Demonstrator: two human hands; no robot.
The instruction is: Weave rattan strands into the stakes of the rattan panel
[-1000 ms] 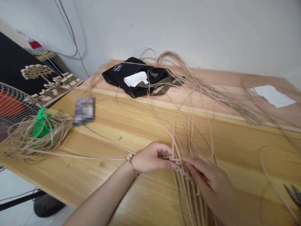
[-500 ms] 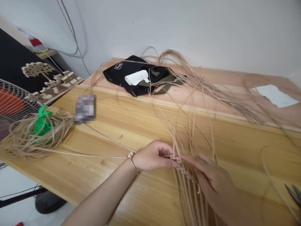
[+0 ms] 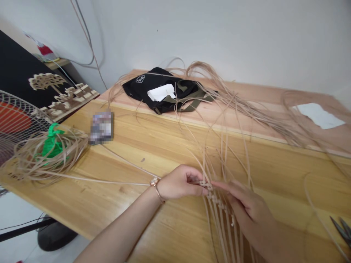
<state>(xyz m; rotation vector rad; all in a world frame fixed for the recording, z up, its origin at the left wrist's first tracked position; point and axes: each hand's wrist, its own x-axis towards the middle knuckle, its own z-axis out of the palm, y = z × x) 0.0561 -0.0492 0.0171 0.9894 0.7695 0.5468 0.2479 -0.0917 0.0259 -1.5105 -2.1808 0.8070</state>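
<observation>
A narrow woven band of pale rattan strips (image 3: 218,201) runs slantwise between my hands, long loose strips fanning out above and below it. My left hand (image 3: 182,182), with a watch (image 3: 154,181) at the wrist, pinches the band's upper left end between thumb and fingers. On the other side, my right hand (image 3: 246,204) has its index fingertip against the weave near that same end. Its other fingers are curled beside the band, and what they hold, if anything, is hidden. Two long strips lead left from behind my left wrist toward a coil of strips (image 3: 74,153).
Green plastic (image 3: 52,144) ties the coil at the wooden table's (image 3: 109,204) left edge. Behind lie a blurred-out small box (image 3: 101,127), a black bag (image 3: 156,78) with white paper (image 3: 161,92), and a strip bundle (image 3: 255,111). Scissors (image 3: 341,228) lie at far right; a wire fan guard (image 3: 16,120) stands left.
The view has shifted slightly, so most things sit a little farther right or lower. Both hands keep nearly the same hold on the woven band.
</observation>
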